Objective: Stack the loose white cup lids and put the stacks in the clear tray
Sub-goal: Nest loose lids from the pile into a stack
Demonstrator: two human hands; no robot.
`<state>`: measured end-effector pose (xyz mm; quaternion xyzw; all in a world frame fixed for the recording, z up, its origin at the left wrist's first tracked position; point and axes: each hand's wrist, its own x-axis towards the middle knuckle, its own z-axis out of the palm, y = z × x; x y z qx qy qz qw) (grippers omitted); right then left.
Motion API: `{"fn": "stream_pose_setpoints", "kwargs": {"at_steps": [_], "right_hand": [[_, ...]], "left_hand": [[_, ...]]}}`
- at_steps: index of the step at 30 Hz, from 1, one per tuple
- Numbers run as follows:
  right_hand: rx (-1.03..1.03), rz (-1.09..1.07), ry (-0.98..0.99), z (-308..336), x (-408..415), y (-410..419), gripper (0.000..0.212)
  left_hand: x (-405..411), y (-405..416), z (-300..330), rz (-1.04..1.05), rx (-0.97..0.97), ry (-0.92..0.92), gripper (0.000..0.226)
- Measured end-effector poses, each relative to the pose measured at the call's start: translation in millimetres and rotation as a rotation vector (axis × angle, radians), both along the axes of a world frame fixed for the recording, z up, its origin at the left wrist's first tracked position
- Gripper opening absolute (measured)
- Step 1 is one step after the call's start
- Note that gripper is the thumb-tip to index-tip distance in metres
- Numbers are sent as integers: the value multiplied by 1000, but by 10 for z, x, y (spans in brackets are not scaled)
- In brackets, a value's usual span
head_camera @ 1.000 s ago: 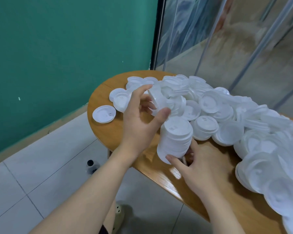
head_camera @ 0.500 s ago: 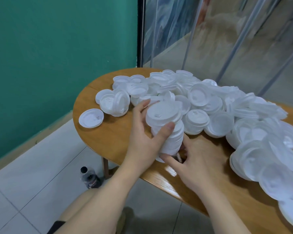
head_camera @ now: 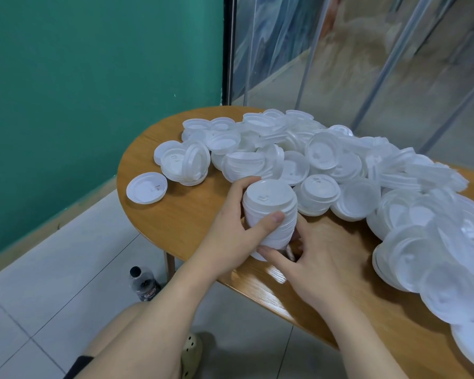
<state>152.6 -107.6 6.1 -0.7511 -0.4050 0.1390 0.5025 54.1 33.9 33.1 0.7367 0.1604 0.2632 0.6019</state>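
From the head camera, both hands were on one stack of lids (head_camera: 270, 212) at the near edge of the round wooden tabletop (head_camera: 175, 214). The left hand (head_camera: 238, 228) wrapped the stack's left side, thumb pressed across the front, fingers curled round the back near the top lid. The right hand (head_camera: 320, 258) gripped the stack low down, thumb along the bottom rim, fingers tucked behind the base. The stack leaned a little, its top lid tilted toward the camera, and whether its base touched the wood could not be told.

Behind and to the right, the big heap of loose lids (head_camera: 340, 165) spread across the tabletop, running right along to the frame's right edge. One single lid (head_camera: 146, 187) lay apart, upside down, near the tabletop's left edge, and a small leaning cluster of lids (head_camera: 184, 166) sat just beyond it.

Down on the tiled floor (head_camera: 39, 283), a dark bottle (head_camera: 144, 283) stood by the table leg, with a pale clog (head_camera: 192, 354) below. A green wall (head_camera: 93, 77) filled the left side.
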Motion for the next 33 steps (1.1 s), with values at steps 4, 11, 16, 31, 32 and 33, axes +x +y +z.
{"fn": "stream_pose_setpoints", "kwargs": {"at_steps": [4,11,16,31,32,33], "right_hand": [[3,5,-17,9,-1,-2,63],[6,7,-24,14,-13,6,64],[-2,-6,-38,19,-14,4,60],[-10,-24,-21,-15,-21,15,70],[-9,-25,-21,-18,-20,14,70],[-12,-30,-19,-29,-14,12,69]], "left_hand": [[-18,32,5,-17,13,51,66],[-13,40,-45,34,77,43,68],[2,19,-42,55,107,34,71],[54,122,-131,20,5,46,85],[52,120,-132,9,0,50,90],[39,122,-118,-12,-10,55,99]]}}
